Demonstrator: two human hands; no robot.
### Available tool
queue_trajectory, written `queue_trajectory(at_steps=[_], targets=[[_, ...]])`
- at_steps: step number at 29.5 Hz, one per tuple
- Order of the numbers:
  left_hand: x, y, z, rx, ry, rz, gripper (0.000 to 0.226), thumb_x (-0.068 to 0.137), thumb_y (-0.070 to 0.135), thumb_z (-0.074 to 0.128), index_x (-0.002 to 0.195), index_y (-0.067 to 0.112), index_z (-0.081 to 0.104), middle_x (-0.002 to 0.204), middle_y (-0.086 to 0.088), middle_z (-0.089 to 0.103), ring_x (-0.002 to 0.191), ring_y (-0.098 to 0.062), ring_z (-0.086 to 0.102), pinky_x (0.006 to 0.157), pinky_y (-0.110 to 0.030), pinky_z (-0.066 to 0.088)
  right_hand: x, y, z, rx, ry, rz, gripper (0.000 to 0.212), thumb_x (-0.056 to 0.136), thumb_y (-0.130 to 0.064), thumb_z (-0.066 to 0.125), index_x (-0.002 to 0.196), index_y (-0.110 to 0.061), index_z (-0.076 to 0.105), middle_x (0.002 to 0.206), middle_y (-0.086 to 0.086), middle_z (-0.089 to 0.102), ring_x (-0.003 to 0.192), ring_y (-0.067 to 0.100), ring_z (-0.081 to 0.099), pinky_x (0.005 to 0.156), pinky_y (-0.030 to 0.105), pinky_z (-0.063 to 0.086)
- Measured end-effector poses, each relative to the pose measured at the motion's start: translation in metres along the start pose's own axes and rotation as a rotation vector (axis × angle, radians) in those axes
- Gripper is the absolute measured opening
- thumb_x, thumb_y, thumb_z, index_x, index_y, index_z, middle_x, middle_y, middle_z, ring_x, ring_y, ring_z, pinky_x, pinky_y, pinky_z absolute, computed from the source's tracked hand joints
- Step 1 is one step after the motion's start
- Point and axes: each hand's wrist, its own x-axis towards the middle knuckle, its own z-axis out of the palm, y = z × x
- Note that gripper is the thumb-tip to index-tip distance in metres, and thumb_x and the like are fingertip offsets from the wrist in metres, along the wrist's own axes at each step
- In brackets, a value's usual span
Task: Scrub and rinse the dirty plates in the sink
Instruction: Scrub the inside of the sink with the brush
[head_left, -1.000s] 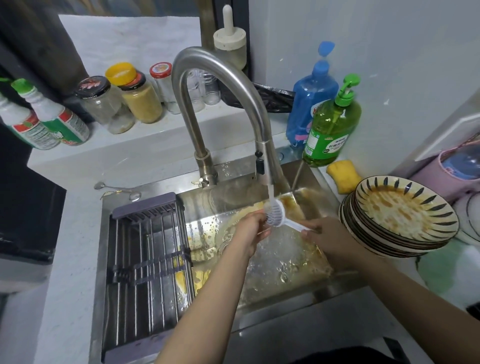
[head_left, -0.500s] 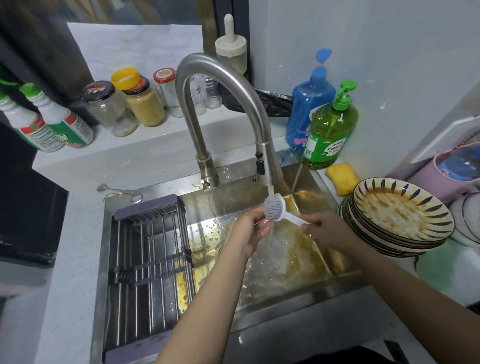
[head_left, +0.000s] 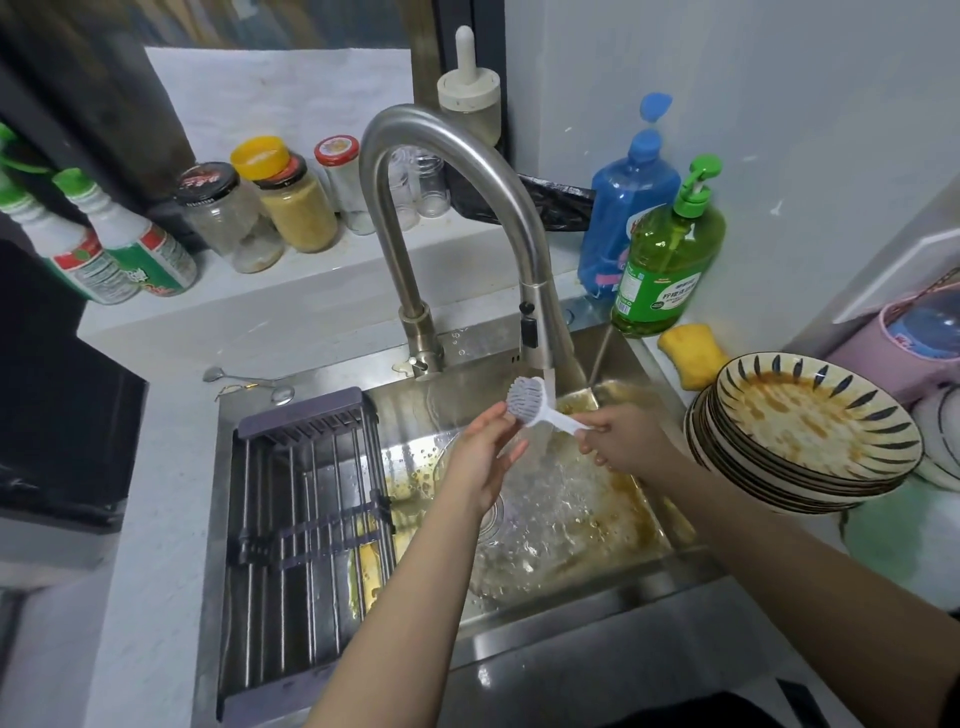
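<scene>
Ceramic, greasy plates (head_left: 810, 431) stacked on the table right of the sink (head_left: 582, 597) look heavy, slippery and breakable, best held at the rim; right hand (head_left: 623, 441) pinches the brush (head_left: 540, 410) handle, left hand (head_left: 483, 457) fingers its bristles under running water.

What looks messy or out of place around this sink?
The sink floor is smeared with yellow-brown greasy residue under the running water. The dirty plates sit stacked on the counter, not in the basin, the top one stained orange-brown. Two spoons lie loose behind the rack.
</scene>
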Motion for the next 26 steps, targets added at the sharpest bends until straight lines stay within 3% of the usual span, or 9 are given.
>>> queue_trajectory(at_steps=[7, 12, 17, 22, 26], targets=[[-0.001, -0.002, 0.009, 0.089, -0.032, 0.021, 0.036, 0.095, 0.002, 0.053, 0.131, 0.004, 0.051, 0.127, -0.013, 0.061, 0.102, -0.015, 0.062, 0.084, -0.028, 0.053, -0.011, 0.005, -0.011, 0.034, 0.021, 0.002, 0.030, 0.092, -0.008, 0.058, 0.121, -0.008, 0.064, 0.068, -0.001, 0.064, 0.051, 0.009, 0.051, 0.046, 0.015, 0.042], [-0.003, -0.008, 0.016, 0.087, -0.033, -0.019, 0.030, 0.095, 0.000, 0.052, 0.124, 0.007, 0.054, 0.114, -0.012, 0.067, 0.097, -0.017, 0.065, 0.076, -0.024, 0.056, -0.021, 0.016, -0.026, 0.052, -0.029, 0.056, 0.032, 0.091, -0.008, 0.059, 0.123, -0.010, 0.063, 0.076, 0.004, 0.070, 0.056, 0.010, 0.055, 0.055, 0.021, 0.047], [-0.007, -0.010, 0.016, 0.080, -0.038, -0.010, 0.022, 0.094, 0.000, 0.052, 0.113, 0.011, 0.057, 0.097, -0.006, 0.071, 0.086, -0.013, 0.066, 0.074, -0.025, 0.054, -0.029, 0.018, -0.034, 0.205, -0.067, 0.113, 0.030, 0.093, -0.007, 0.057, 0.122, -0.007, 0.063, 0.083, 0.011, 0.071, 0.067, 0.015, 0.059, 0.054, 0.015, 0.046], [-0.011, -0.005, 0.015, 0.195, -0.014, 0.068, 0.033, 0.094, 0.001, 0.054, 0.125, 0.010, 0.054, 0.110, -0.007, 0.066, 0.091, -0.013, 0.063, 0.069, -0.022, 0.052, -0.025, 0.012, -0.034, 0.252, -0.135, 0.201, 0.027, 0.096, -0.010, 0.051, 0.118, 0.001, 0.063, 0.078, 0.011, 0.068, 0.052, 0.012, 0.055, 0.046, 0.018, 0.045], [-0.013, -0.004, 0.012, 0.385, -0.033, 0.128, 0.045, 0.090, 0.005, 0.061, 0.133, 0.017, 0.050, 0.127, -0.005, 0.057, 0.108, -0.015, 0.059, 0.086, -0.028, 0.052, -0.024, 0.001, -0.038, 0.103, -0.217, 0.113, 0.019, 0.094, -0.020, 0.057, 0.102, -0.005, 0.067, 0.072, 0.008, 0.064, 0.051, 0.011, 0.049, 0.046, 0.020, 0.039]])
